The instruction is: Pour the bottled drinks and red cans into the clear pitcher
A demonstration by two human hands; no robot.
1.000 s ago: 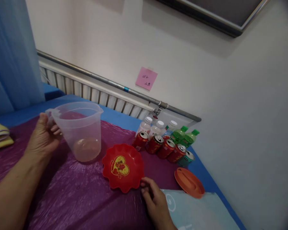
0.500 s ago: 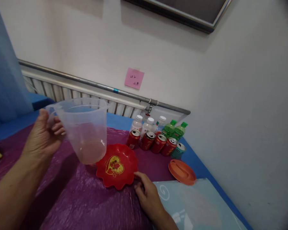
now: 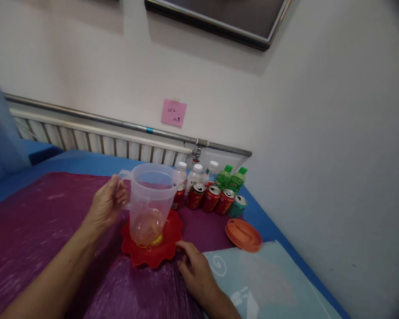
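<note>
My left hand (image 3: 108,201) is closed round the handle of a clear plastic measuring jug (image 3: 149,199). The jug is upright over the red scalloped plate (image 3: 168,250) and hides much of its yellow heart print. Whether its base rests on the plate or hovers just above, I cannot tell. At the plate's right front edge is my right hand (image 3: 197,270), thumb and index finger at the rim, the other fingers curled under and partly hidden.
Several drink cans (image 3: 211,199) stand in a row, with several bottles (image 3: 224,177) behind them. An orange oval dish (image 3: 243,235) lies right of the plate, near a pale blue mat (image 3: 262,283). Purple plastic sheeting (image 3: 53,226) covers the blue table (image 3: 83,160). A radiator (image 3: 96,141) lines the wall.
My left hand has carried the jug rightward from beside the plate to over it. My right hand has stayed at the plate's rim. The view has shifted slightly.
</note>
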